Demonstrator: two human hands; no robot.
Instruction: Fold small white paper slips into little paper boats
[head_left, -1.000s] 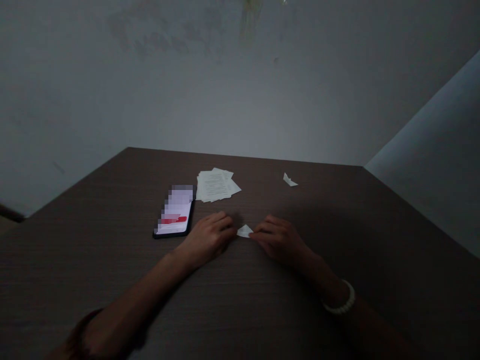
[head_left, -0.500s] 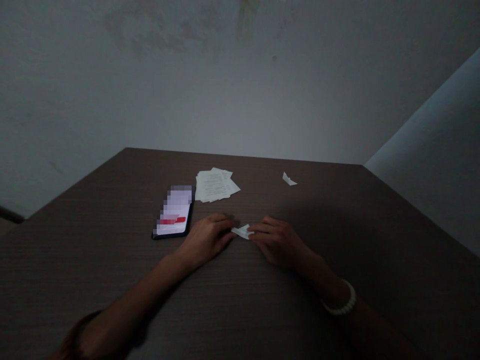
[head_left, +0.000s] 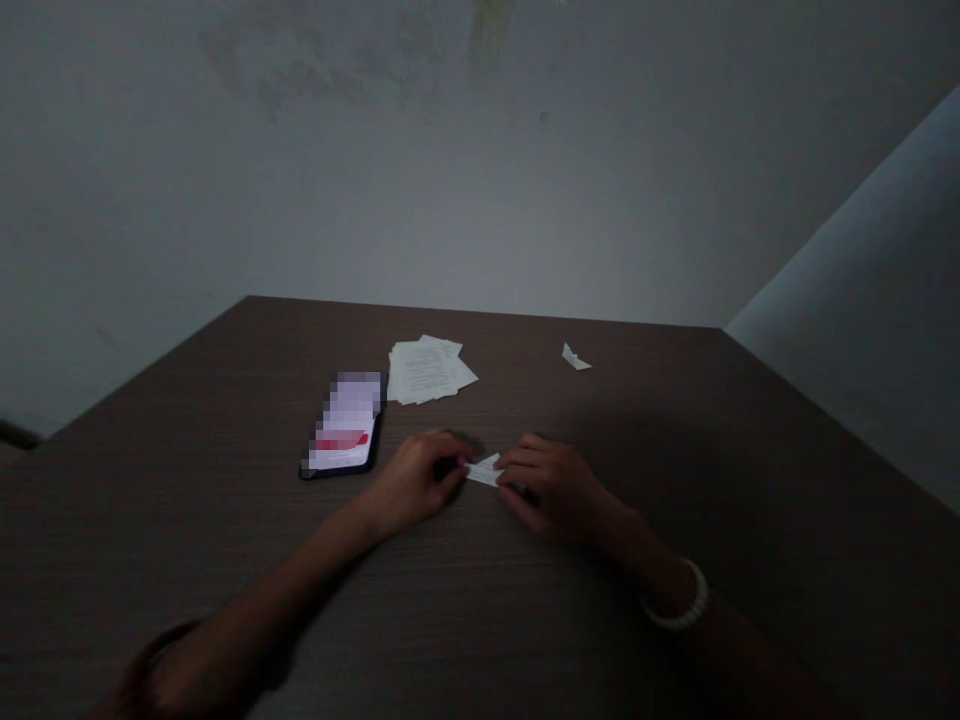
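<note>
A small folded piece of white paper [head_left: 484, 470] lies between my two hands on the dark wooden table [head_left: 480, 620]. My left hand [head_left: 417, 476] pinches its left end with curled fingers. My right hand [head_left: 553, 485], with a white bead bracelet [head_left: 679, 600] on the wrist, grips its right end. Both hands rest low on the tabletop, close together.
A phone [head_left: 343, 436] with a lit screen lies left of my hands. Behind it sits a loose stack of printed paper sheets [head_left: 427, 370]. A small folded paper shape [head_left: 574, 357] lies at the far right. Grey walls stand behind the table.
The small paper has been folded narrower and turned between my fingers. Both hands have closed in on it slightly.
</note>
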